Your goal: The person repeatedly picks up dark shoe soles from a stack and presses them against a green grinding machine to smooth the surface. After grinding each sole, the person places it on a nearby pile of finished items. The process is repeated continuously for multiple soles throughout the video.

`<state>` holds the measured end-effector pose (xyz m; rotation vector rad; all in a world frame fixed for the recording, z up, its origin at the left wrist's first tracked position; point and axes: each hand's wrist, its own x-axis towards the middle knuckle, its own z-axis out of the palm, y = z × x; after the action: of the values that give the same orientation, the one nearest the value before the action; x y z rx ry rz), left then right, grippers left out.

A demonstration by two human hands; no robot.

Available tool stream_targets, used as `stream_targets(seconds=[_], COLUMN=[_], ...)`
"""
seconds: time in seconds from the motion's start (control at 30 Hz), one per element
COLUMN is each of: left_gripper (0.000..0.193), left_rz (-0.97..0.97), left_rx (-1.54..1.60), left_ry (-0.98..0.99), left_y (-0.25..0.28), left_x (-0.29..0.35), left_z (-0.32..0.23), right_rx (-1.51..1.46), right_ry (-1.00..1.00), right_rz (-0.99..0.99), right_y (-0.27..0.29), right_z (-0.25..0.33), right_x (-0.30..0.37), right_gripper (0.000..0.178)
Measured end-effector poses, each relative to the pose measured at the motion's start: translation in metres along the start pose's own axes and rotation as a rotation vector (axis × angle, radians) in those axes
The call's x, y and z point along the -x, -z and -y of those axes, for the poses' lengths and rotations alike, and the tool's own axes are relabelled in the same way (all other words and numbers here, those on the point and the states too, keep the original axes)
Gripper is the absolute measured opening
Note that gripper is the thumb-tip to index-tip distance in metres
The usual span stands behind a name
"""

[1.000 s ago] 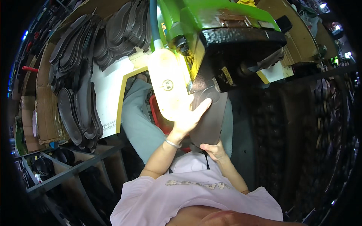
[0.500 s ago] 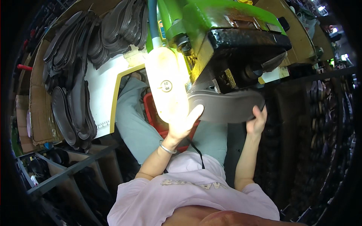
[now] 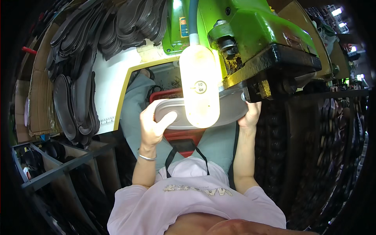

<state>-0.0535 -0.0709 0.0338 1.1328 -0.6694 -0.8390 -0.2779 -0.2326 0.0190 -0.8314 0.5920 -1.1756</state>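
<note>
A dark grey shoe sole [image 3: 234,106] lies level across both hands, above my lap and just under the machine head. My left hand [image 3: 153,124] grips its left end, thumb on top and fingers underneath. At the other end, my right hand [image 3: 250,114] is closed round the edge, close to the black machine head [image 3: 270,72]. A bright oblong lamp [image 3: 201,98] on a blue-grey arm hides the middle of the sole. Above stands the green machine [image 3: 254,29] that carries the head.
Many grey soles [image 3: 76,84] are piled at the left on a white tabletop [image 3: 107,84] with a yellow edge, beside a cardboard box [image 3: 41,92]. A red container [image 3: 182,137] sits between my legs. Metal shelving [image 3: 68,168] stands lower left; dark racks [image 3: 333,129] line the right.
Both hands and the sole have moved left relative to the machine. My left hand has passed from the lamp's right side to its left. The whole view has shifted a little.
</note>
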Motion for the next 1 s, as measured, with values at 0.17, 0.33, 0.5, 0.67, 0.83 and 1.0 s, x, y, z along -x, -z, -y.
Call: stream_targets(seconds=[0.17, 0.33, 0.5, 0.67, 0.83, 1.0], left_gripper=[0.031, 0.028, 0.028, 0.029, 0.024, 0.022], left_rz=[-0.012, -0.118, -0.120, -0.029, 0.150, 0.184], left_rx=[-0.052, -0.068, -0.170, -0.086, 0.071, 0.147], left_ry=[0.050, 0.073, 0.045, -0.076, -0.042, 0.076], left_y=[0.026, 0.051, 0.024, -0.054, -0.093, -0.099], left_x=[0.018, 0.047, 0.050, 0.020, -0.005, -0.009], left_z=[0.002, 0.008, 0.022, 0.031, 0.075, 0.031], right_rx=[0.065, 0.154, 0.147, 0.157, 0.226, 0.203], right_ry=[-0.078, 0.008, 0.154, 0.274, 0.348, 0.294], right_rz=[0.048, 0.101, 0.055, -0.090, -0.157, -0.166], right_y=[-0.012, -0.028, -0.015, 0.026, 0.040, 0.037], right_z=[-0.009, -0.022, -0.014, 0.030, 0.072, 0.073], right_x=[0.009, 0.021, 0.011, -0.016, -0.035, -0.046], right_gripper=[0.048, 0.049, 0.040, 0.037, 0.030, 0.032])
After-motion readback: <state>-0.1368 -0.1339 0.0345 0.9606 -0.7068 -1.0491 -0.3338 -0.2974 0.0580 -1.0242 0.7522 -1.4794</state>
